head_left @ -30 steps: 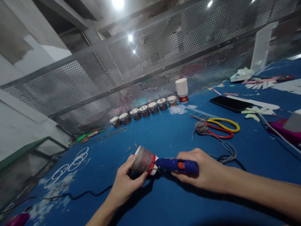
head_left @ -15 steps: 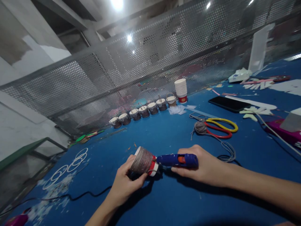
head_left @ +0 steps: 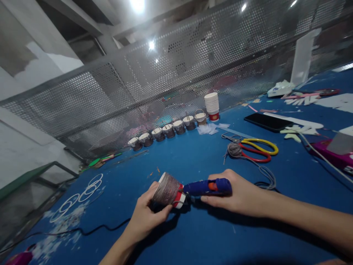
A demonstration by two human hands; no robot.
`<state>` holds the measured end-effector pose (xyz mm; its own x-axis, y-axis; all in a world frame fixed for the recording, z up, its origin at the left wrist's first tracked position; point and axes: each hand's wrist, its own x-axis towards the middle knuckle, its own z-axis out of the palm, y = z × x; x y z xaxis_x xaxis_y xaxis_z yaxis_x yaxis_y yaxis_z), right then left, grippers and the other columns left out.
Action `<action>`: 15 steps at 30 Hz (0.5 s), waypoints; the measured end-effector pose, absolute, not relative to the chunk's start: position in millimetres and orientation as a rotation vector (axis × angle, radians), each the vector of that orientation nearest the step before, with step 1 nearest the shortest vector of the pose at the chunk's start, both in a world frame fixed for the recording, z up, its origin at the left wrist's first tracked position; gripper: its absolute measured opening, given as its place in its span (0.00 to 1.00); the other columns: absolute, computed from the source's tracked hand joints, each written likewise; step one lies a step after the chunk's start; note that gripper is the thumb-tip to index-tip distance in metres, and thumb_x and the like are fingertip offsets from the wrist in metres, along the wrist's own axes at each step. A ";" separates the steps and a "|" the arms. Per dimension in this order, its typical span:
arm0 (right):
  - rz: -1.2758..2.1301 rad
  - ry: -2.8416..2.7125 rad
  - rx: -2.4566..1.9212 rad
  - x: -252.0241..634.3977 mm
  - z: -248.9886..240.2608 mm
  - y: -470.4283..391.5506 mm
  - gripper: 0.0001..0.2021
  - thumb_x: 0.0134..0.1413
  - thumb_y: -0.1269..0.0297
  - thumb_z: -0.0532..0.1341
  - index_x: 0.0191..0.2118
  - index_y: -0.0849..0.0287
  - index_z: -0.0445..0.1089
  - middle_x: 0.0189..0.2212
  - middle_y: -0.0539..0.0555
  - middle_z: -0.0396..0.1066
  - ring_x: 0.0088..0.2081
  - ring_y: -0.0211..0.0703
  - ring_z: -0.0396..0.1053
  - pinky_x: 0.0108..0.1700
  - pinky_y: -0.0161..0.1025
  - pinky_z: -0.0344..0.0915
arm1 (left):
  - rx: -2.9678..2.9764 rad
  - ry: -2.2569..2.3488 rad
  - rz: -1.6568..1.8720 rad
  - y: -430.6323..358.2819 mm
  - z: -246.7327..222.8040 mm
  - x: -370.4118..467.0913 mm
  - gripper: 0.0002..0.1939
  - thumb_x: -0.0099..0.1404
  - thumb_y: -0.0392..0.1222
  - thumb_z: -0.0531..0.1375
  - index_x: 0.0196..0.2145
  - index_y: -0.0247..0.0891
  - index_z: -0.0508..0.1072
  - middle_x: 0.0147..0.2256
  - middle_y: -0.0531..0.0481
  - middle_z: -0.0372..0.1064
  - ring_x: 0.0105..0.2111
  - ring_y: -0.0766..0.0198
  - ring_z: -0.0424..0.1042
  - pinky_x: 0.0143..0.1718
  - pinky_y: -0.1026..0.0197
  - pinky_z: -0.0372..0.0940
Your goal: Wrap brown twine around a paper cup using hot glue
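Tilted on its side, a paper cup (head_left: 167, 189) wound with grey-brown yarn is gripped by my left hand (head_left: 149, 206). Its red and white base end, free of yarn, points right. My right hand (head_left: 231, 195) is closed round a blue glue gun (head_left: 204, 187) with an orange part on its side. The gun's nozzle meets the cup at the edge between yarn and red band; whether glue is coming out is too small to tell. Beyond my right hand lie a ball of grey yarn (head_left: 235, 149) and scissors (head_left: 260, 150) with red and yellow handles.
Several yarn-wrapped cups (head_left: 168, 130) line the back of the blue table beside a stack of paper cups (head_left: 211, 106). White rings (head_left: 91, 189) lie left, near a black cable (head_left: 96, 230). A phone (head_left: 268, 122) and a magenta device (head_left: 331, 152) sit right.
The cup has turned very slightly in my left hand, its base end dipping a little. The glue gun stays against it, almost unmoved.
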<state>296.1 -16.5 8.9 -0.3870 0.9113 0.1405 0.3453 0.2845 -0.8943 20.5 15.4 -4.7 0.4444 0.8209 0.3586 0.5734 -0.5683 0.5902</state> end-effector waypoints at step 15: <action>1.187 -1.814 -1.079 301.0 7.9 -12.9 0.12 0.48 0.57 0.64 0.25 0.61 0.67 0.18 0.44 0.57 0.21 0.32 0.53 0.22 0.30 0.52 | 2.281 1.168 0.834 16.5 -3.0 20.0 0.10 0.52 0.41 0.62 0.31 0.34 0.79 0.31 0.45 0.77 0.33 0.58 0.73 0.43 0.55 0.69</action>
<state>301.0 -12.9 7.9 -0.4041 0.9079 0.1116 0.2617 0.2316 -0.9369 20.0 16.5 -3.0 0.4603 0.8315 0.3110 0.5641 -0.5445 0.6208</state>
